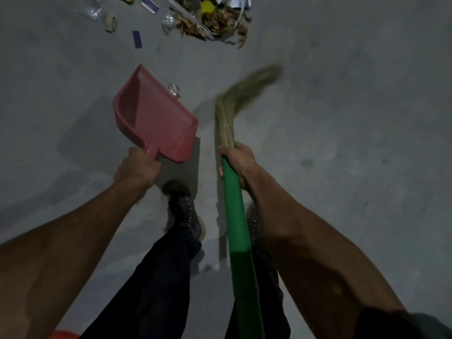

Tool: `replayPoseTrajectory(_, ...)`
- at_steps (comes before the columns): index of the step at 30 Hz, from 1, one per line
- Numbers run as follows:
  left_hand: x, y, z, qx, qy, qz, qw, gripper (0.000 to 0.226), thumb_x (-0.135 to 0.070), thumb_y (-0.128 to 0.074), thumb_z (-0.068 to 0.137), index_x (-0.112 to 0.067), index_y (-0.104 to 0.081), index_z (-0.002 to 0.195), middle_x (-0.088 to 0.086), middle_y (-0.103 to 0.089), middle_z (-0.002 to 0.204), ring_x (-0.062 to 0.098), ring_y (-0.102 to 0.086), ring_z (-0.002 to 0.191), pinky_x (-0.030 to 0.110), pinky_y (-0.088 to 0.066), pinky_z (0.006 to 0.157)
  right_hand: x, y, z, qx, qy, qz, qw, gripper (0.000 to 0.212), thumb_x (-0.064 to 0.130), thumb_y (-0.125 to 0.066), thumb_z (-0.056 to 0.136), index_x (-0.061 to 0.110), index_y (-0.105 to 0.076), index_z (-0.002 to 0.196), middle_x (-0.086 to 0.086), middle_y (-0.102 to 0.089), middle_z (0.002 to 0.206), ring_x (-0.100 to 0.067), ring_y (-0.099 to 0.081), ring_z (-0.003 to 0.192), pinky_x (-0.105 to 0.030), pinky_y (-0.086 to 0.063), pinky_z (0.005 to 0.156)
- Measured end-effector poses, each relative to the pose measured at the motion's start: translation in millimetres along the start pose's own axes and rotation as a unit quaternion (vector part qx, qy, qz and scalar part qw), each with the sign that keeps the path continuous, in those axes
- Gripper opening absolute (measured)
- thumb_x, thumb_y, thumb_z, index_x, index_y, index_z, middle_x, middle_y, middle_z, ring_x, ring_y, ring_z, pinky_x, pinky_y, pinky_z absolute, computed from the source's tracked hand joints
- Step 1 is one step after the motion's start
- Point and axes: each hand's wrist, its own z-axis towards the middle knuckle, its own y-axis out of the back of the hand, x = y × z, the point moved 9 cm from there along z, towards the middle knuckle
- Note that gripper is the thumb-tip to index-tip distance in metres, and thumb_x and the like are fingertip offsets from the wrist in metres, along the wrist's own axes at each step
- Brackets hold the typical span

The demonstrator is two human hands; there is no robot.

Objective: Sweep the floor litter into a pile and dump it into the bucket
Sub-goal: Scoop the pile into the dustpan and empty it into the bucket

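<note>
My left hand (137, 166) grips the short handle of a pink dustpan (156, 118), held above the grey floor with its mouth pointing away from me. My right hand (236, 162) grips a broom (232, 216) where the green handle meets the straw head. The straw bristles (247, 89) bend to the upper right and look blurred. A litter pile (210, 20) of dry leaves, paper scraps, a yellow object and clear plastic lies on the floor far ahead. One small clear piece (174, 90) lies just beyond the dustpan.
Scattered bits lie left of the pile: a blue strip (137, 39), a blue-and-white card (150, 4), crumpled clear plastic (94, 9). My legs and shoes (186, 211) stand on the bare concrete floor (342, 143). An orange edge (64, 335) shows at the bottom left.
</note>
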Motion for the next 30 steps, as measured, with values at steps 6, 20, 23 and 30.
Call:
replayPoseTrajectory(6, 12.7, 6.6, -2.2, 0.004, 0.018, -0.026, 0.999, 0.042, -0.031, -0.056, 0.081, -0.007, -0.049, 0.114, 0.018, -0.062, 0.102, 0.036, -0.063, 0.086, 0.044, -0.054, 0.079, 63.2, 30.6, -21.6, 0.004, 0.05, 0.072, 0.996, 0.006, 0.009, -0.055, 0.094, 0.007, -0.056, 0.1, -0.012, -0.048, 0.068, -0.019, -0.049, 0.044, -0.025, -0.045, 0.04)
replayPoseTrajectory(20, 42.9, 31.7, 19.1, -0.019, 0.048, -0.058, 0.997, 0.037, -0.035, -0.053, 0.074, -0.009, -0.055, 0.101, 0.015, -0.065, 0.087, 0.034, -0.065, 0.075, 0.038, -0.053, 0.07, 94.3, -24.0, -12.4, 0.039, 0.089, -0.068, 0.993, 0.031, 0.01, -0.058, 0.092, 0.004, -0.055, 0.123, -0.015, -0.055, 0.07, -0.023, -0.053, 0.045, -0.029, -0.048, 0.046)
replayPoseTrajectory(23, 45.3, 38.0, 14.3, -0.023, 0.051, -0.06, 0.997, 0.033, -0.032, -0.054, 0.079, -0.008, -0.053, 0.103, 0.015, -0.064, 0.089, 0.034, -0.064, 0.076, 0.037, -0.053, 0.07, 131.9, -25.4, -39.9, 0.064, 0.128, -0.076, 0.987, 0.031, 0.011, -0.058, 0.093, 0.007, -0.055, 0.123, -0.016, -0.055, 0.076, -0.023, -0.054, 0.048, -0.03, -0.049, 0.047)
replayPoseTrajectory(30, 46.5, 63.1, 1.0, -0.018, 0.072, -0.051, 0.996, 0.044, -0.027, -0.058, 0.085, -0.006, -0.044, 0.122, 0.017, -0.06, 0.11, 0.035, -0.061, 0.094, 0.039, -0.051, 0.082, 108.0, -29.7, -75.6, 0.111, 0.13, -0.289, 0.942, 0.038, 0.014, -0.06, 0.093, 0.019, -0.051, 0.13, -0.015, -0.057, 0.083, -0.024, -0.056, 0.05, -0.031, -0.05, 0.046)
